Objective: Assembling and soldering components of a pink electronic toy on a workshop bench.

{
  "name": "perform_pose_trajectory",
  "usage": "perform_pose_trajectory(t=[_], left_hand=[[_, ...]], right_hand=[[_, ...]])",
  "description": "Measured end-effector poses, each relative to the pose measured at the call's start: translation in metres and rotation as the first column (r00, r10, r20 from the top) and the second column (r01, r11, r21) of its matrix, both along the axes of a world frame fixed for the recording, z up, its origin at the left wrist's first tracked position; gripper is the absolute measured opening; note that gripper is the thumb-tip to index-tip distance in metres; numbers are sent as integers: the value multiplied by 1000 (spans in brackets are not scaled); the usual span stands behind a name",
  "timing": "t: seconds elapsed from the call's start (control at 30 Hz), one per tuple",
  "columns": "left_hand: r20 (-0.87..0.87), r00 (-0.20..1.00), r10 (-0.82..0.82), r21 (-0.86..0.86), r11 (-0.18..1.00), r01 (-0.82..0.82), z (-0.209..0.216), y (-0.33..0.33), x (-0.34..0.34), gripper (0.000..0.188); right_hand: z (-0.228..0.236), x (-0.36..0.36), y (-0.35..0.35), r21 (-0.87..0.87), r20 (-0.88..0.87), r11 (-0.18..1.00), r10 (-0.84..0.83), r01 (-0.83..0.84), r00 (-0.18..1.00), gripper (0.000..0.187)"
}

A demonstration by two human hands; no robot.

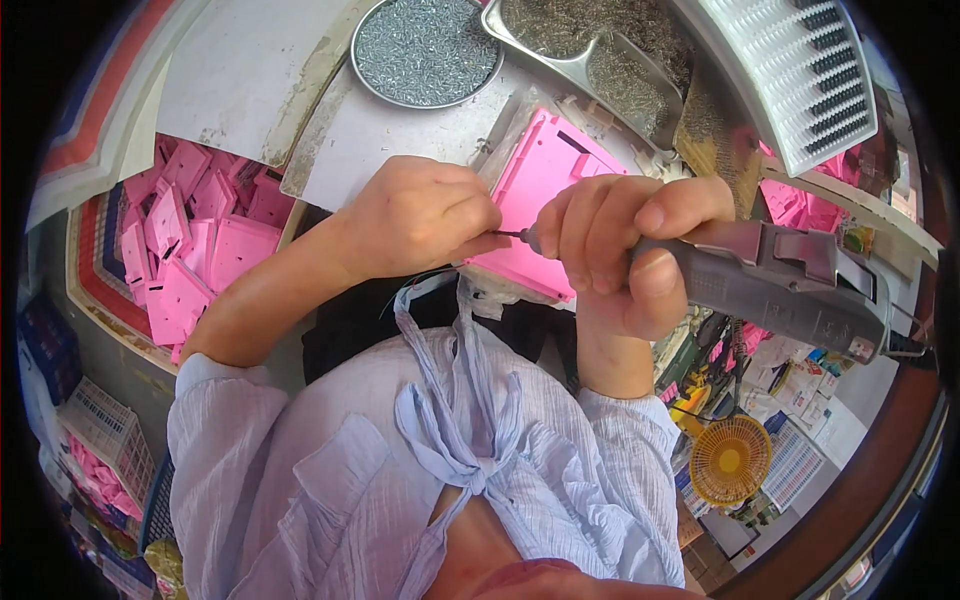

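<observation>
blouse [340, 500]: pale blue, crinkled | front: ruffles [345, 455], tied bow [482, 474] | sleeves [225, 430]: loose, elbow-length

Left head fisheye: faces down, close above left hand [425, 217] and right hand [610, 240].

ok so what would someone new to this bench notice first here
Probably the bright pink plastic panel just above the centre of the view, along with the heap of pink plastic parts at left. Next, the dark grey electric screwdriver in the right hand, its bit pointing left toward the left hand. Near the top edge, a round metal dish of small silvery screws stands out.
</observation>
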State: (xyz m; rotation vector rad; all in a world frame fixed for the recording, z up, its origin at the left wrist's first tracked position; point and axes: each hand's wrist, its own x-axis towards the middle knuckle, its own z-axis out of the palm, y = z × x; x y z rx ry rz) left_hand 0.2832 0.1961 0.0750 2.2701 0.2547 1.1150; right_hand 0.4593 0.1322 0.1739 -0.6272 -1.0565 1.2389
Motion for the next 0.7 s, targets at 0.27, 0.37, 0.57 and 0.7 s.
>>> perform_pose_trajectory(t=[0.27, 0.37, 0.57, 0.7], left_hand=[[-187, 978, -89, -186, 981, 54, 6, 9, -14, 13], [-179, 976, 123, -310, 934, -174, 3, 13, -23, 14], [-328, 929, 175, -324, 902, -284, -13, -1, -37, 33], [-245, 936, 253, -229, 923, -309, -13, -13, -28, 25]], right_hand=[[-10, -4, -3, -16, 47, 999, -33, 34, 998, 29], [-25, -2, 2, 41, 215, 994, -112, 106, 970, 23], [-46, 0, 2, 88, 471, 996, -71, 33, 879, 21], [-54, -2, -3, 106, 549, 994, -91, 39, 831, 22]])
